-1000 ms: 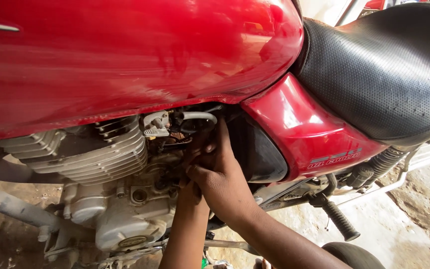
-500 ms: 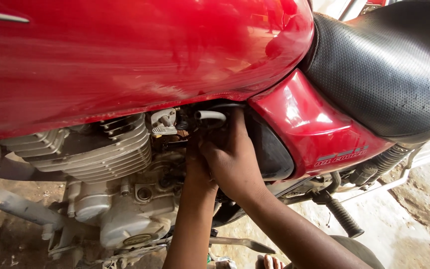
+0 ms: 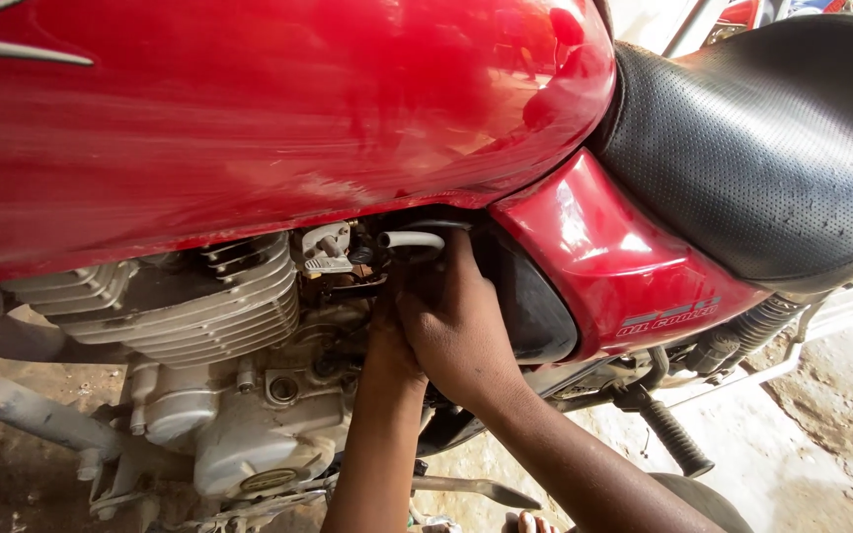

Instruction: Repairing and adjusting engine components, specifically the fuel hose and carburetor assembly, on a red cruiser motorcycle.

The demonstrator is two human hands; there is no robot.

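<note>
Hands worked in the gap under the red fuel tank (image 3: 278,128), both pushed in behind the finned engine cylinder (image 3: 180,301). Right hand (image 3: 456,326) lay over the parts below the tank's rear lip, fingers curled inward, tips hidden; could not tell what it gripped, if anything. Left hand (image 3: 387,341) sat just beside it, mostly covered by the right, so its grip was also unclear. A pale hose end (image 3: 412,239) stuck out just under the tank, touching or nearly touching the right fingers. A small silvery metal fitting (image 3: 328,249) sat beside the hose, toward the cylinder.

Judgement: tight, blind spot, so work by feel, small moves, keep the wrists off the fins, support the hose while the other hand handles the fitting.

Hose looked light grey, short, gently bent, somewhat grimy.
</note>
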